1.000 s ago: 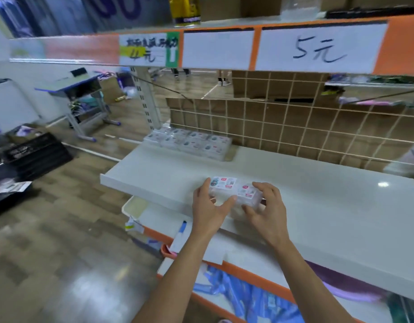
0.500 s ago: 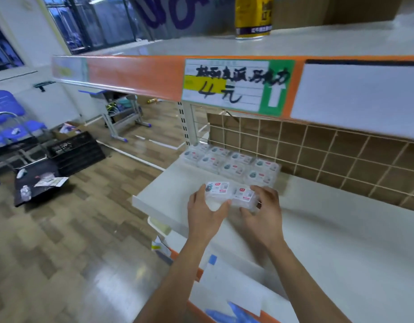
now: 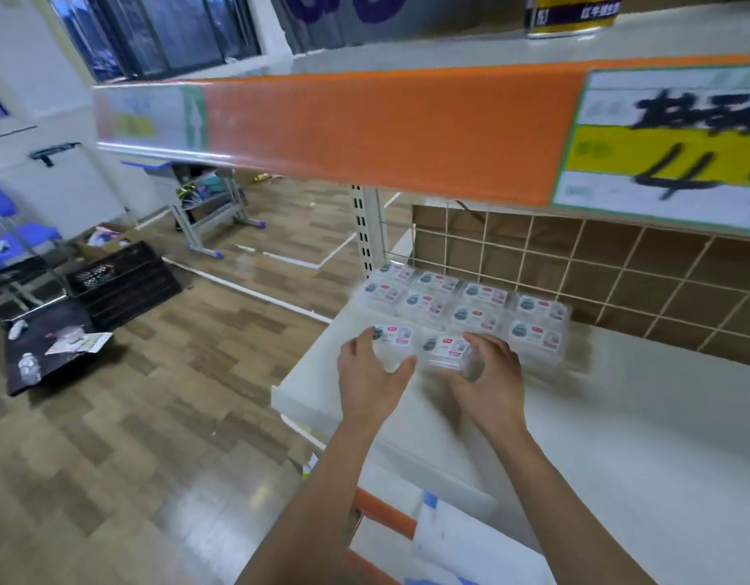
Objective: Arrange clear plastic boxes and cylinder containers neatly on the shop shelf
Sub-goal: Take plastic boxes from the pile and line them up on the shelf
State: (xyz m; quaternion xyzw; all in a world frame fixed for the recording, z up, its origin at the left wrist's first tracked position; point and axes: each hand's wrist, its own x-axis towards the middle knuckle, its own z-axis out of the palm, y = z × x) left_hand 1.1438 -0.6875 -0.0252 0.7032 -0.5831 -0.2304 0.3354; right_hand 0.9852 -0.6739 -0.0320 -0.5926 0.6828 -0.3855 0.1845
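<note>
A shop aisle with wood-pattern floor (image 3: 111, 415) fills the 9 o'clock side of the view, and a white shelf (image 3: 618, 415) runs from the centre out toward 3 o'clock. Above it, from 10 to 2 o'clock, hangs the upper shelf's orange edge strip (image 3: 386, 133), with a handwritten price label (image 3: 669, 141) at 2 o'clock and a yellow can (image 3: 571, 14) standing on top at 1 o'clock. A wire grid (image 3: 597, 263) with brown cardboard behind it backs the white shelf.

At the shelf's left rear corner, just past centre toward 1 o'clock, sits a block of clear plastic boxes (image 3: 470, 301), two rows deep and packed edge to edge, labels up. Just in front of that block lie two more, side by side and touching: the left clear box (image 3: 396, 337) and the right clear box (image 3: 445, 350).

The left hand (image 3: 371, 373) grasps the left clear box, fingers along its outer edge and thumb against its near side. The right hand (image 3: 489, 382) grasps the right clear box, fingers curled over its outer end. Whether the two boxes rest on the shelf or are lifted off it cannot be told.

At 9 o'clock a black crate (image 3: 124, 276) lies on the floor, with a metal-legged desk (image 3: 204, 192) beyond it at 10 o'clock. A lower shelf (image 3: 470, 538) shows at 6 o'clock between the forearms.
</note>
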